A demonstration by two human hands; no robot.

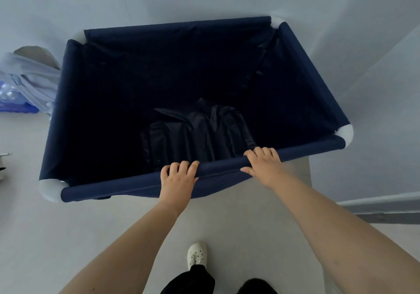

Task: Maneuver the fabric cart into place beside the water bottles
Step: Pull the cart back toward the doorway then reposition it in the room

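A large navy fabric cart [70, 103] with white corner joints fills the middle of the head view. My left hand [178, 178] grips its near rim bar, fingers curled over the top. My right hand [264, 164] grips the same bar a little to the right. Inside the cart lies a crumpled dark fabric piece [200, 132]. At the far left edge, packs of water bottles [11, 98] sit on the floor, partly covered by a pale cloth [31, 78]. The cart's left side stands close to them.
Pale walls [375, 66] rise behind and to the right of the cart, with a grey baseboard [386, 205] at the right. A small white object [3, 162] shows at the left edge. My white shoe [196, 254] stands on the light floor below.
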